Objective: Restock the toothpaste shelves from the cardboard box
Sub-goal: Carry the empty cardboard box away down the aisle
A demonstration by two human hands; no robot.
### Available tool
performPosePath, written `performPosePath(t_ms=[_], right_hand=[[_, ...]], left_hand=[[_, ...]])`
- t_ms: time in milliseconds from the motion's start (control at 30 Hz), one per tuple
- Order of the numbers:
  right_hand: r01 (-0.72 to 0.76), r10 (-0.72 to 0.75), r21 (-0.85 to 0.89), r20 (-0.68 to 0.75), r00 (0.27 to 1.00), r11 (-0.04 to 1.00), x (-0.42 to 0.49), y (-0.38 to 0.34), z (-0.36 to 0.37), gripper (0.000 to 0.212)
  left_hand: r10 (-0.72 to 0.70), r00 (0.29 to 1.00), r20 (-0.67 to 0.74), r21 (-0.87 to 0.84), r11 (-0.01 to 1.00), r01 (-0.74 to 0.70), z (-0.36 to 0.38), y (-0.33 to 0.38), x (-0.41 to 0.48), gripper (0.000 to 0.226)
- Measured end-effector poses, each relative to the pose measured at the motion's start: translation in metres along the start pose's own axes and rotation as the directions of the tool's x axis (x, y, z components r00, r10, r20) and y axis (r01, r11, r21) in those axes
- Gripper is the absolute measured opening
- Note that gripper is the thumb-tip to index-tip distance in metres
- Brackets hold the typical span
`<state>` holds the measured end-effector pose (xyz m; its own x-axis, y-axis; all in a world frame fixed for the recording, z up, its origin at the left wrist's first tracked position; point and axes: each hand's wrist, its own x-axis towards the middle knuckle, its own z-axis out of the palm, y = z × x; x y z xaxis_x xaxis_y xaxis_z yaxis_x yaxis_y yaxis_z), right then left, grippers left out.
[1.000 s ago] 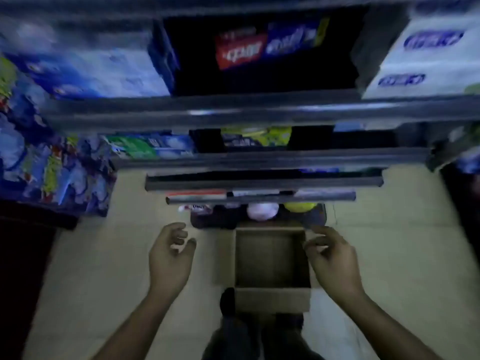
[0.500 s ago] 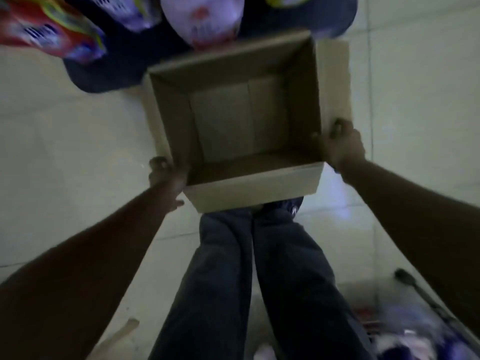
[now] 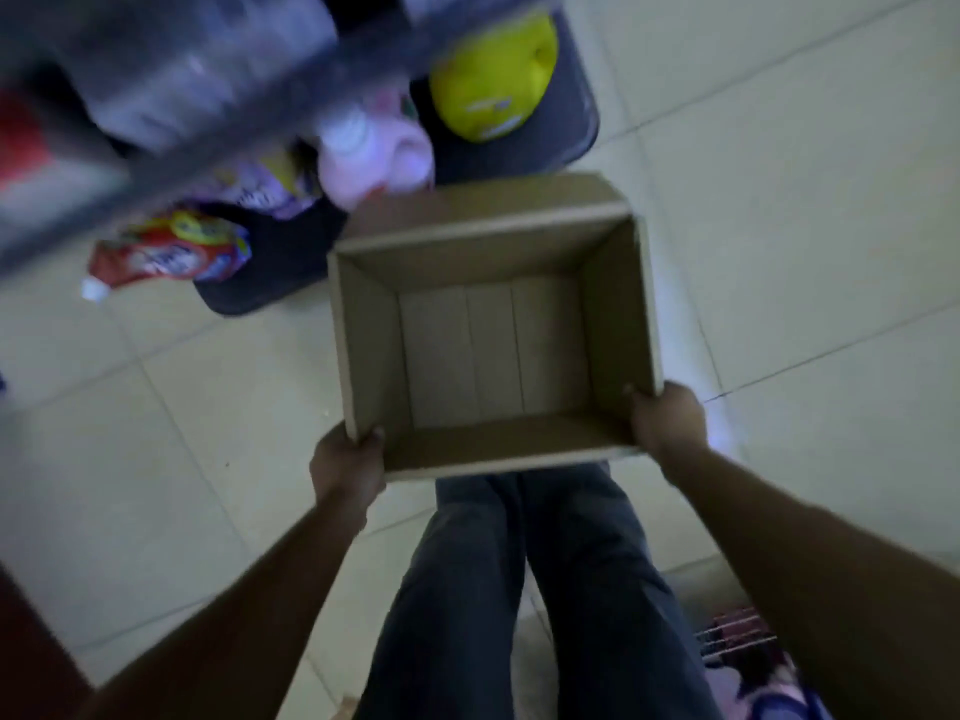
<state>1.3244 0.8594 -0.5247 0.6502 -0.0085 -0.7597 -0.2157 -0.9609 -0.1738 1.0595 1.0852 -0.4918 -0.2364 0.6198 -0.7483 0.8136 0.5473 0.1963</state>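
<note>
Over the pale, smooth tiled floor (image 3: pixel 805 226), the cardboard box (image 3: pixel 363 350) is held before the person's legs; it is a rectangular open-top carton of matte brown board and looks empty. The left hand (image 3: pixel 345 465) grips its near left corner and the right hand (image 3: pixel 667 423) its near right corner. Held only by this edge, the far side could dip and the box slip, or bump the rounded pink bottle (image 3: pixel 374 153) just beyond.

Both forearms (image 3: pixel 244 605) are bare, and the legs are clad in dark blue jeans (image 3: pixel 592 589).
</note>
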Motion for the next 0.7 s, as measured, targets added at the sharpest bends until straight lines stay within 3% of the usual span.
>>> performPosePath(t_ms=[200, 367, 500, 567, 700], right_hand=[[-0.056, 0.06, 0.107, -0.036, 0.998, 0.993, -0.159, 0.009, -0.13, 0.024], [-0.095, 0.122, 0.295, -0.075, 0.99, 0.951, -0.249, 0.028, -0.204, 0.025], [-0.15, 0.233, 0.481, -0.116, 0.966, 0.864, -0.278, 0.056, -0.241, 0.027], [-0.188, 0.304, 0.54, -0.132, 0.944, 0.82, -0.281, 0.073, -0.259, 0.029], [-0.257, 0.428, 0.67, -0.101, 0.898, 0.696, -0.268, 0.111, -0.29, 0.031]], left_hand=[[0.208, 0.971, 0.121, 0.14, 0.965, -0.224, -0.109, 0.046, -0.141, 0.01], [0.38, 0.903, 0.201, 0.237, 0.876, -0.421, -0.149, 0.095, -0.224, 0.004], [0.469, 0.834, 0.292, 0.317, 0.775, -0.547, -0.133, 0.145, -0.265, 0.007], [0.503, 0.79, 0.351, 0.341, 0.717, -0.608, -0.108, 0.175, -0.284, 0.002], [0.556, 0.696, 0.456, 0.374, 0.589, -0.716, -0.038, 0.236, -0.327, 0.013]])
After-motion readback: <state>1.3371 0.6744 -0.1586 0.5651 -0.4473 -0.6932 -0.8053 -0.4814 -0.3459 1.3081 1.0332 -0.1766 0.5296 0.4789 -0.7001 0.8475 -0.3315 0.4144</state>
